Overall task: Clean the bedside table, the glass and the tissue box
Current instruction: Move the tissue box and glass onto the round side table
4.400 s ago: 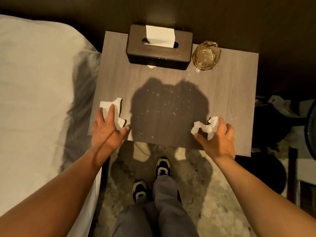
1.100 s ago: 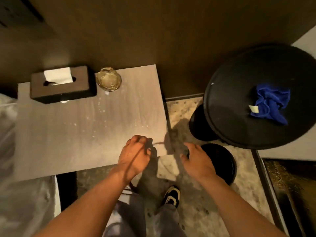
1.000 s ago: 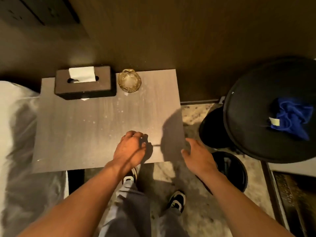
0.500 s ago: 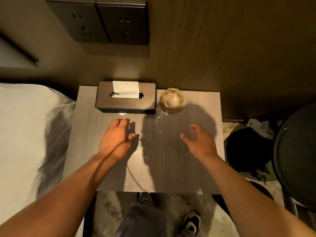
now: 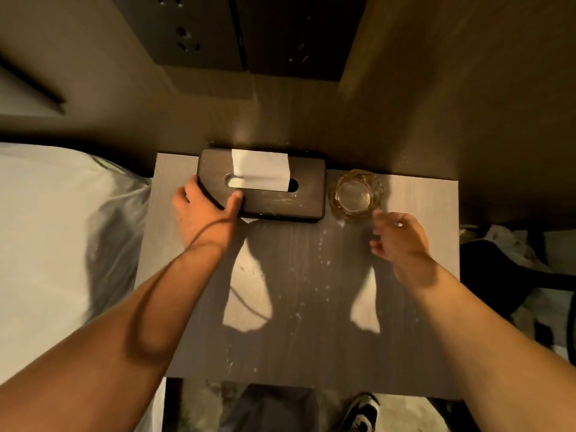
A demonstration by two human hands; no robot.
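Just one head cam, looking steeply down at the counter (image 5: 311, 307) from close up, facing the wall.

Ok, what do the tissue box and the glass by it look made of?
Tissue box: dark brown, matte, rigid-looking with rounded corners; probably wood or leatherette, cannot tell which. Glass: clear amber-tinted glass, faceted sides catching highlights, the tabletop showing through its base.

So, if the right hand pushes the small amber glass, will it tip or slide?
The squat, wide amber faceted glass probably slides rather than tips. Its facets should aid grip. Being glass, it may chip against the dark brown tissue box beside it.
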